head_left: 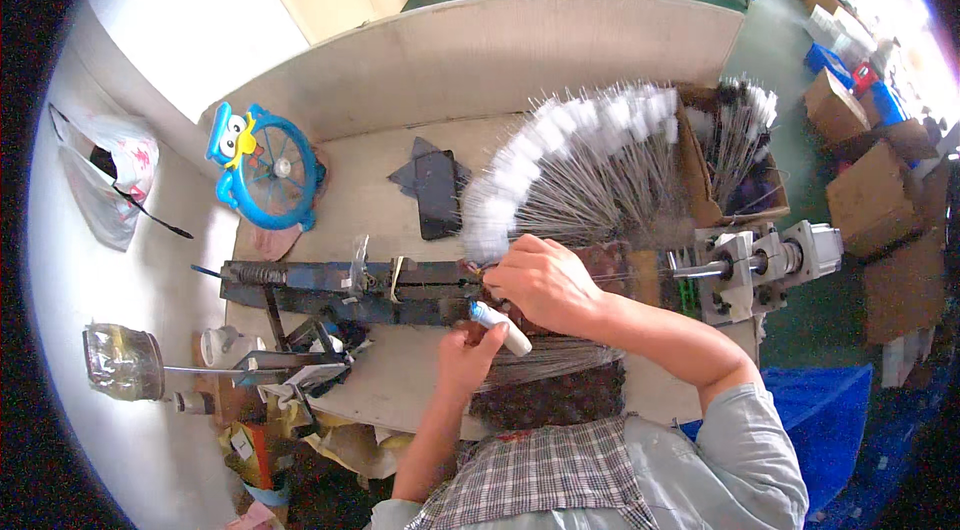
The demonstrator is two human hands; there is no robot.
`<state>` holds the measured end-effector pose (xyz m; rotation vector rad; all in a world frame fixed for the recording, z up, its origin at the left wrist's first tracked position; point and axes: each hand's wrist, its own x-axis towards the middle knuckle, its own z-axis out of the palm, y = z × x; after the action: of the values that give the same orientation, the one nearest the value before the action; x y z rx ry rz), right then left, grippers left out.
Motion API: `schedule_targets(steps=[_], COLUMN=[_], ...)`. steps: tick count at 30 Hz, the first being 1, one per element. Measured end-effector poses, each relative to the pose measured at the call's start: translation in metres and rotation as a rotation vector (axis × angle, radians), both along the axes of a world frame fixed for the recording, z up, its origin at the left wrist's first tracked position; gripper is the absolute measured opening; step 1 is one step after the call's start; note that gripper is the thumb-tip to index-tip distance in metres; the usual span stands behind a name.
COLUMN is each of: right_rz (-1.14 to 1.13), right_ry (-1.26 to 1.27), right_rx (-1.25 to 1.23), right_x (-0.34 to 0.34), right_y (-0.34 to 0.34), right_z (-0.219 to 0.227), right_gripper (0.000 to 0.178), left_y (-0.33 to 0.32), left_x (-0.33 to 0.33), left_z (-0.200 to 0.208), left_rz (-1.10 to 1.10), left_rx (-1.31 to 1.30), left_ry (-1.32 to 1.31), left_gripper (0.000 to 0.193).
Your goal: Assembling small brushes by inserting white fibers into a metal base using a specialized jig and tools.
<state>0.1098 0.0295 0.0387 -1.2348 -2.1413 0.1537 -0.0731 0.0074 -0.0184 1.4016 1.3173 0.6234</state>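
My left hand (466,358) is closed around a white tube with a blue end (513,338), the thumb pressed along its side. The tube is tilted, its blue end towards the dark metal bar. My right hand (545,282) reaches across to the middle of the bench, fingers pinched together at the end of the dark metal bar (425,292). What those fingertips hold is too small to make out. Just beyond the right hand, many wire-stemmed brushes with white heads (590,135) lie fanned out. More thin wires (555,362) lie in a bundle below the right forearm.
At the right end of the bench stands a motor unit with a metal shaft (760,265). A cardboard box (705,155) holds more brushes. A dark phone (436,192) and a blue cartoon fan (275,170) lie farther back. A lamp-like jar on a rod (125,362) is at left.
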Motion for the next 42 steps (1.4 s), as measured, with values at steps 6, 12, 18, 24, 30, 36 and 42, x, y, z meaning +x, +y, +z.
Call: schedule_targets(steps=[6, 12, 18, 24, 30, 36, 42], right_rz=[-0.044, -0.002, -0.058, 0.008, 0.025, 0.079, -0.067], right_ry=[0.100, 0.138, -0.101, -0.032, 0.069, 0.075, 0.165], right_rx=[0.130, 0.058, -0.239, -0.245, -0.339, -0.442, -0.336], right_x=[0.029, 0.014, 0.014, 0.022, 0.022, 0.026, 0.045], right_y=[-0.046, -0.037, -0.038, -0.043, -0.041, -0.050, -0.057], right_z=[0.014, -0.057, -0.054, -0.038, -0.045, -0.025, 0.020], right_gripper=[0.021, 0.021, 0.018, 0.013, 0.025, 0.033, 0.027], left_y=[-0.013, -0.001, -0.003, -0.005, 0.001, 0.000, -0.029], left_x=[0.035, 0.014, -0.019, -0.146, -0.167, -0.163, -0.076], left_z=[-0.007, -0.019, -0.006, -0.045, -0.043, -0.052, -0.038], left_rz=[0.284, 0.029, 0.109, 0.849, 0.897, 0.996, 0.498], left_rx=[-0.348, 0.092, 0.096, -0.283, -0.338, -0.278, 0.301], left_ry=[-0.886, 0.084, 0.256, -0.756, -0.773, -0.942, -0.417], left_gripper=[0.019, 0.014, 0.033, 0.031, 0.024, 0.013, 0.013])
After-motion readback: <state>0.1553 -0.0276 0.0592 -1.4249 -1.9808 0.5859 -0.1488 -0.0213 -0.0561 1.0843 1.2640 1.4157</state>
